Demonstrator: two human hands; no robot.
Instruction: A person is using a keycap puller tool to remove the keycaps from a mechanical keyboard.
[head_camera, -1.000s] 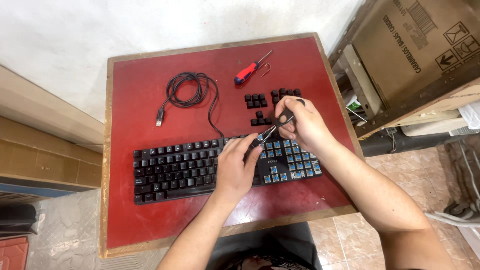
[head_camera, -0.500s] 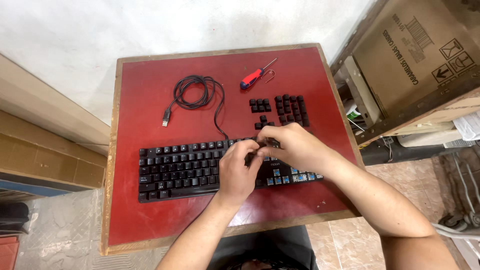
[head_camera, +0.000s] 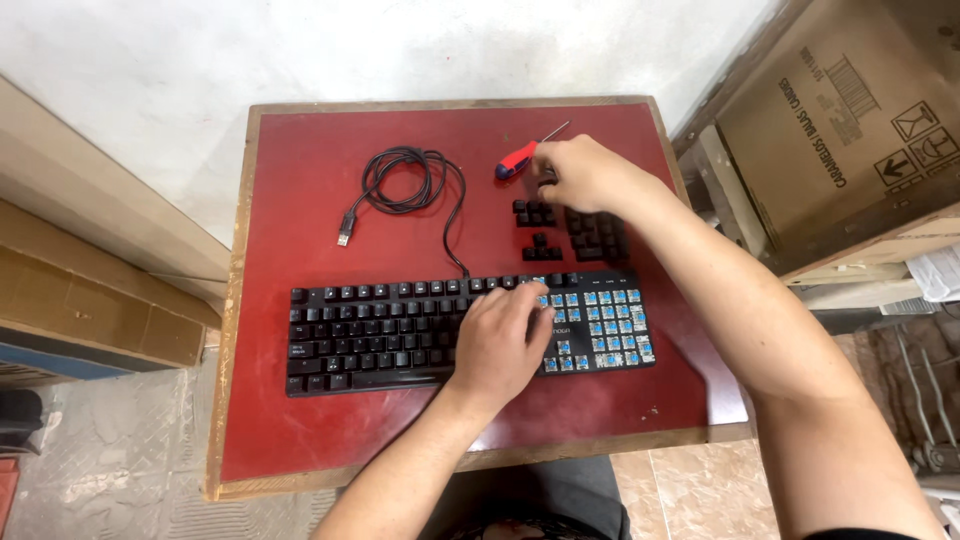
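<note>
The left hand (head_camera: 503, 340) lies flat and open on the keyboard (head_camera: 380, 325) near the tabletop's (head_camera: 300, 440) front edge. The right hand (head_camera: 580, 172) reaches over the loose keycaps (head_camera: 590, 235) by the screwdriver (head_camera: 518, 160) near the far edge; whether it grips anything, I cannot tell.

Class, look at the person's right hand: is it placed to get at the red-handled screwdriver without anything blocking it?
Probably yes. The right hand hovers at the table's far right, right beside the red-handled screwdriver, with nothing between them. The loose black keycaps lie nearer the person, out of the way.
</note>
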